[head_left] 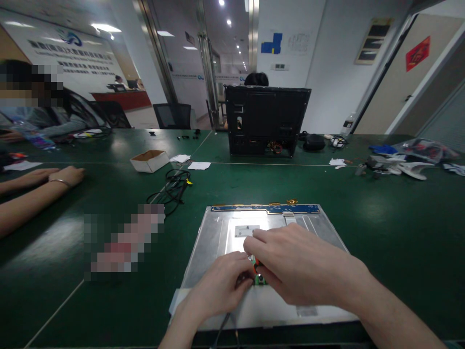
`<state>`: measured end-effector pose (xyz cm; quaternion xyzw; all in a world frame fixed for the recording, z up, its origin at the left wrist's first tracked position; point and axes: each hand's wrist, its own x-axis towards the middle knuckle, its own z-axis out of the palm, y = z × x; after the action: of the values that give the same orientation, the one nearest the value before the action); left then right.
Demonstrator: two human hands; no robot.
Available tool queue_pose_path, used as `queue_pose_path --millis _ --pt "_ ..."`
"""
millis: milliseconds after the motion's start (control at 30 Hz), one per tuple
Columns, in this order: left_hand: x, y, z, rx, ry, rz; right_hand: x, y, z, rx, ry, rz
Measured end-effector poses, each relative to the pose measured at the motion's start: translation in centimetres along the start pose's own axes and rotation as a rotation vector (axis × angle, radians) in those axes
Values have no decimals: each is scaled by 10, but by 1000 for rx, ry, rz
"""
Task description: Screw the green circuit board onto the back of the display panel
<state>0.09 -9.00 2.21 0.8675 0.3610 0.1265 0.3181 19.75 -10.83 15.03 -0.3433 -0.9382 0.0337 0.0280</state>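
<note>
**Both hands pinching small green part on metal panel**

Silver metal panel [221, 232] lies flat on the green table [381, 228], at 6 o'clock in the view, close to the wearer. Blue circuit strip [267, 208] runs along the panel's far edge, at 12 o'clock from the hands. White label [246, 230] on the panel just beyond the fingers.

Left hand [221, 288] and right hand [298, 266] meet at the panel's middle, fingers curled in and pressed close together. Between them a small green component [259, 279] with a red bit on top; fingertips of both hands pinch or touch it, exact grip hidden by the knuckles. Thin dark cable [221, 329] trails from under the left hand toward 6 o'clock.

Black cable bundle [173, 188] at 10 o'clock from the panel. Open cardboard box [149, 160] farther out at 10 o'clock. Black chassis [266, 120] stands upright at 12 o'clock, well apart. Another person's forearms [32, 191] rest on the table at 9 o'clock. Clutter of bags and parts [410, 157] at 2 o'clock.
</note>
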Motion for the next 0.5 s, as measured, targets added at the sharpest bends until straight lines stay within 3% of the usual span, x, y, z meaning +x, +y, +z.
queue_pose_path --millis 500 --pt "0 -1 1 4 6 8 -1 1 -3 24 -28 -18"
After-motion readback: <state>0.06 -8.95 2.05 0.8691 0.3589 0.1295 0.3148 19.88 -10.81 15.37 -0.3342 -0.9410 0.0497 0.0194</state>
